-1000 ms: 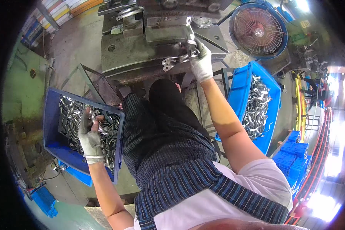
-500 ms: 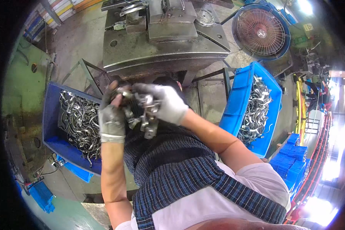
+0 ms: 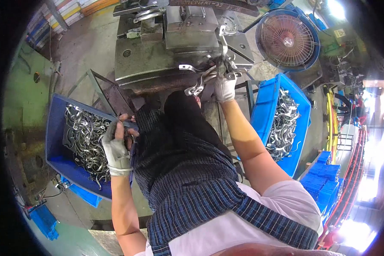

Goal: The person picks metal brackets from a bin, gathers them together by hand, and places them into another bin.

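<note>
My right hand (image 3: 225,88), in a pale glove, is closed around a bunch of curved metal brackets (image 3: 209,76) with holed flat ends. It holds them up by the front right edge of the steel press bed (image 3: 151,62), with ends sticking out several ways. Over at the right rim of the dark blue bin (image 3: 55,147), my left hand (image 3: 116,149) has loosely bent fingers held apart and nothing visible in them. Its worn glove leaves some fingertips bare. Similar curved metal pieces (image 3: 87,141) lie heaped in that bin.
To the right, a light blue bin (image 3: 261,112) holds more curved metal pieces (image 3: 283,123). A large round fan (image 3: 288,41) stands behind it. Die blocks (image 3: 191,36) sit on the press bed. Blue stacked items (image 3: 322,179) are at the far right.
Both hands were together over my lap around the metal brackets. My right hand has carried the bunch forward and right to the press bed; my left hand has let go and drawn back slightly.
</note>
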Tool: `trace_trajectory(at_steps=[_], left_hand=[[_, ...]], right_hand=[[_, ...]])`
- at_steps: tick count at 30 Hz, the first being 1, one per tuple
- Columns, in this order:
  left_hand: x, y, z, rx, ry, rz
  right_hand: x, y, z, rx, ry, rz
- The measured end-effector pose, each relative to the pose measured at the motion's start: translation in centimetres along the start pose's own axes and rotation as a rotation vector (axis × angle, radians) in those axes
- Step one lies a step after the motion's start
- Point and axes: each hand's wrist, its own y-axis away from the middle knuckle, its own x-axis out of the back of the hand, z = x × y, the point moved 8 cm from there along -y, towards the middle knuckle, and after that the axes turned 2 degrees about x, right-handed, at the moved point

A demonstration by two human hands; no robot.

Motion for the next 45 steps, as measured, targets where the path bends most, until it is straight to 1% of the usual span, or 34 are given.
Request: trace_trajectory(at_steps=[2, 4, 5, 8, 11, 14, 15, 18, 21, 24, 25, 26, 27, 28, 29, 30, 32, 34, 35, 36, 37, 38, 40, 41, 43, 44, 45], left_hand=[[-0.4, 0.7, 0.8, -0.080, -0.095, -0.023], [0.2, 0.8, 0.4, -0.085, -0.104, -0.018], [0.6, 0.7, 0.1, -0.087, -0.106, -0.024], [1.1, 0.4, -0.3, -0.075, -0.102, -0.039], [0.9, 0.3, -0.4, -0.104, -0.103, -0.006], [0.7, 0.2, -0.8, -0.072, -0.100, -0.056], [0.6, 0.2, -0.7, -0.073, -0.103, -0.059], [0.6, 0.4, -0.4, -0.088, -0.115, -0.050], [0.7, 0.6, 0.2, -0.114, -0.130, -0.016], [0.5, 1.0, 0.5, -0.091, -0.138, -0.041], [0.7, 1.1, 0.4, -0.083, -0.206, -0.032], [1.0, 1.0, 0.4, -0.078, -0.274, -0.035], [1.8, 0.5, -0.4, -0.102, -0.279, -0.019], [2.3, 0.2, -1.2, -0.033, -0.266, -0.035], [2.8, 0.0, -1.6, -0.033, -0.246, 0.024], [3.1, -0.2, -1.7, -0.069, -0.293, -0.022], [4.4, -0.4, -2.9, 0.005, -0.262, 0.039], [5.0, -0.3, -3.8, 0.041, -0.271, -0.010], [5.1, -0.1, -4.2, 0.058, -0.272, -0.026], [5.4, -0.2, -4.6, 0.067, -0.264, -0.020], [5.6, -0.3, -5.1, 0.068, -0.250, -0.015], [5.5, -0.4, -5.3, 0.068, -0.232, -0.010], [3.6, 0.9, -3.8, 0.031, -0.245, 0.020], [3.1, 1.5, -3.3, 0.015, -0.254, 0.037], [2.5, 2.0, -3.2, -0.100, -0.361, -0.098], [2.2, 2.3, -3.1, -0.156, -0.417, -0.167], [0.7, 3.0, -3.1, -0.136, -0.427, -0.342]], right_hand=[[-0.5, -1.0, -1.3, -0.023, -0.104, -0.013], [-0.8, -1.4, -2.9, 0.064, -0.135, -0.003], [-0.9, -1.9, -3.0, 0.168, -0.134, 0.000], [-2.6, -1.6, -2.4, -0.148, -0.906, -0.152], [-2.2, -1.7, -1.4, -0.141, -0.499, -0.175], [-1.9, -1.6, -2.8, -0.136, -0.547, -0.109], [-1.9, -1.8, -2.8, -0.112, -0.582, -0.115], [-1.9, -1.6, -3.3, -0.125, -0.567, -0.179], [-1.4, -1.4, -4.6, 0.145, -0.209, -0.150], [-1.3, -0.9, -3.2, -0.231, -0.618, -0.131], [-0.5, -0.6, -4.1, -0.185, -0.516, -0.128], [1.0, -0.7, -5.0, 0.052, -0.371, -0.045], [2.9, -0.1, -5.3, 0.098, -0.238, 0.018], [5.0, 0.5, -5.6, 0.135, -0.095, 0.074], [7.3, 1.2, -4.4, 0.072, -0.021, 0.142], [11.0, 2.2, -3.7, 0.121, 0.054, 0.298], [18.3, 3.3, -0.4, -0.031, 0.316, 0.376], [25.4, 4.5, 0.5, -0.353, 0.261, 0.552], [29.2, 4.8, 0.7, -0.303, 0.504, 0.656], [33.0, 4.6, 4.3, -0.244, 0.601, 0.615], [35.3, 4.8, 5.3, -0.398, 0.718, 0.536], [36.8, 4.7, 5.9, -0.606, 1.046, 0.344], [38.3, 4.5, 6.0, -0.692, 1.386, 0.061], [38.0, 4.2, 4.8, -0.593, 1.353, 0.127], [34.1, 3.8, -1.7, -0.402, 1.278, 0.247], [30.2, 3.4, -2.7, -0.351, 1.129, 0.159], [24.8, 3.4, -3.6, -0.225, 0.954, -0.012]])
